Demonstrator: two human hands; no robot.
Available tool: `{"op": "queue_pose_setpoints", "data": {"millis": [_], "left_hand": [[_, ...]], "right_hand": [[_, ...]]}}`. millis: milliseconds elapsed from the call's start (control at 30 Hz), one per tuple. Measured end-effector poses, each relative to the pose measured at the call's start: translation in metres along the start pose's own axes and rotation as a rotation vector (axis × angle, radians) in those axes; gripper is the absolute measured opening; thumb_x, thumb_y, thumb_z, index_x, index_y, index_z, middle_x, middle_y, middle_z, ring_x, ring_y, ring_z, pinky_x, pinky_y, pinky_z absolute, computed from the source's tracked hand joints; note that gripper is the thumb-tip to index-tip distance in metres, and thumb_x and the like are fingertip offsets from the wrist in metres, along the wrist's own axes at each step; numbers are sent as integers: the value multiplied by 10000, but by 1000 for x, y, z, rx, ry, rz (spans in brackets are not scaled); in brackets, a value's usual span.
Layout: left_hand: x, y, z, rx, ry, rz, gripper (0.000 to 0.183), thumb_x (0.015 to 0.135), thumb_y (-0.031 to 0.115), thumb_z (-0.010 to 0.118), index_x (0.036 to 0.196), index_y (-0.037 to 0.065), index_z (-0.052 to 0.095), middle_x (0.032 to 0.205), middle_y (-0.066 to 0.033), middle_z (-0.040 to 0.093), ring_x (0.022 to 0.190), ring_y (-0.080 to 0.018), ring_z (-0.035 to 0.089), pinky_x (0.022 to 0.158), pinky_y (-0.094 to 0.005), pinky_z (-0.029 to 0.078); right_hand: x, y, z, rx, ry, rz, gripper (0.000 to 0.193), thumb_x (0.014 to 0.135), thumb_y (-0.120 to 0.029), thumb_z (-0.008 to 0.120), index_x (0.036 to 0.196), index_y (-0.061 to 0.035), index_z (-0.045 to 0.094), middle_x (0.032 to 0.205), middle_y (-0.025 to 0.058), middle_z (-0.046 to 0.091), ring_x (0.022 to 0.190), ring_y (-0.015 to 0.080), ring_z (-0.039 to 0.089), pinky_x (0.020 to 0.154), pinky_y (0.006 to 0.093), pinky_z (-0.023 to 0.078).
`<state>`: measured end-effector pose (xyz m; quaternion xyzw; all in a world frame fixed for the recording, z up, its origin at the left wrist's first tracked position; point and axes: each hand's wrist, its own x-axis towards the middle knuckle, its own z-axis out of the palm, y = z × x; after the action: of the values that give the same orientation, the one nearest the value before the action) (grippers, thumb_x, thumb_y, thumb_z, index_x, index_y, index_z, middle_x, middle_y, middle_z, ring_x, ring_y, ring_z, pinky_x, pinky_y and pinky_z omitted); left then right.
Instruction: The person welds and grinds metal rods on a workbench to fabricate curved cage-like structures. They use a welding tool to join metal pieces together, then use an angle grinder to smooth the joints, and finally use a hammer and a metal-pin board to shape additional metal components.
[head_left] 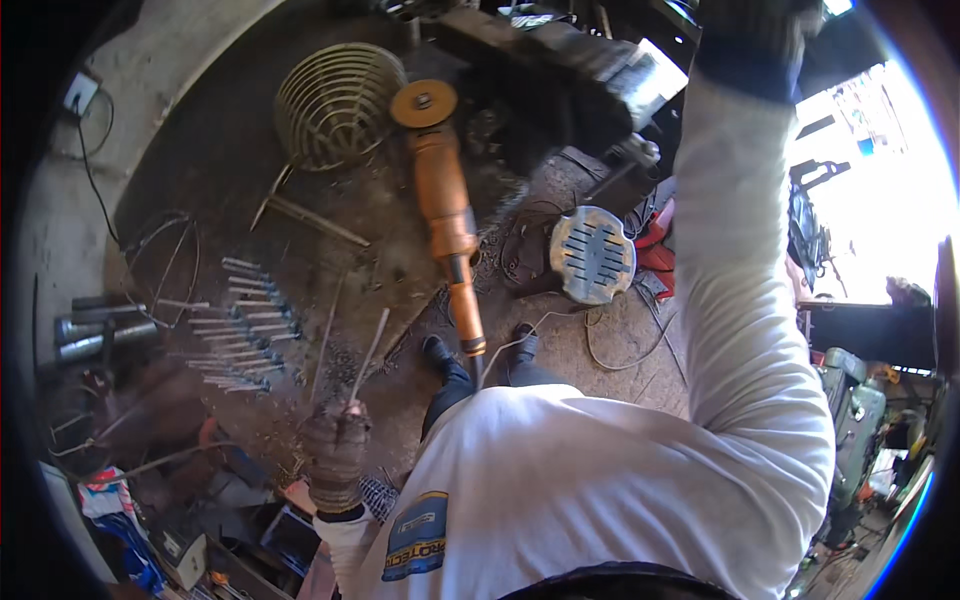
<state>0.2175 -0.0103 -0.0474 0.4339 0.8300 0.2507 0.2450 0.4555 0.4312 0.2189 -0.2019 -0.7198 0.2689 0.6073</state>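
Note:
My left hand (337, 445), in a worn brown glove, is closed round the lower end of a thin metal rod (370, 350), which points up and away. My right arm reaches far out to the upper right. At its end my right hand (752, 45), in a dark glove, is blurred near the picture's edge, and its fingers cannot be made out. Between the arms lies an orange angle grinder (441, 190) with a round tan disc (423, 104) at its far end. Left of it, several short metal rods (245, 335) lie in rows.
A round metal wire basket (335, 105) sits beyond the rods, near a T-shaped metal bar (318, 220). A stool with a slotted round top (592, 255) stands right of the grinder, with loose cable (640, 362) on the floor. Metal pipes (105, 335) lie far left.

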Motion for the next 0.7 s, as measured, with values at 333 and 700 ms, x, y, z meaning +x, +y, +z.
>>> {"op": "queue_pose_setpoints", "data": {"millis": [333,700], "left_hand": [[95,219,21,-127,-17,422,261,999,318,655,998,59,686,736,-22,640,652,-113,585,596,-319,466],[233,391,45,583,-50,732,216,1020,244,567,1096,75,679,1023,-97,692,936,-288,677,863,-383,531]], "right_hand": [[-343,72,-135,196,-41,731,550,1005,-400,621,1424,-66,497,889,34,647,574,139,593,496,272,484],[-257,71,-179,224,63,619,413,1045,-284,566,1386,-54,529,1087,65,655,933,159,637,791,293,520]]}}
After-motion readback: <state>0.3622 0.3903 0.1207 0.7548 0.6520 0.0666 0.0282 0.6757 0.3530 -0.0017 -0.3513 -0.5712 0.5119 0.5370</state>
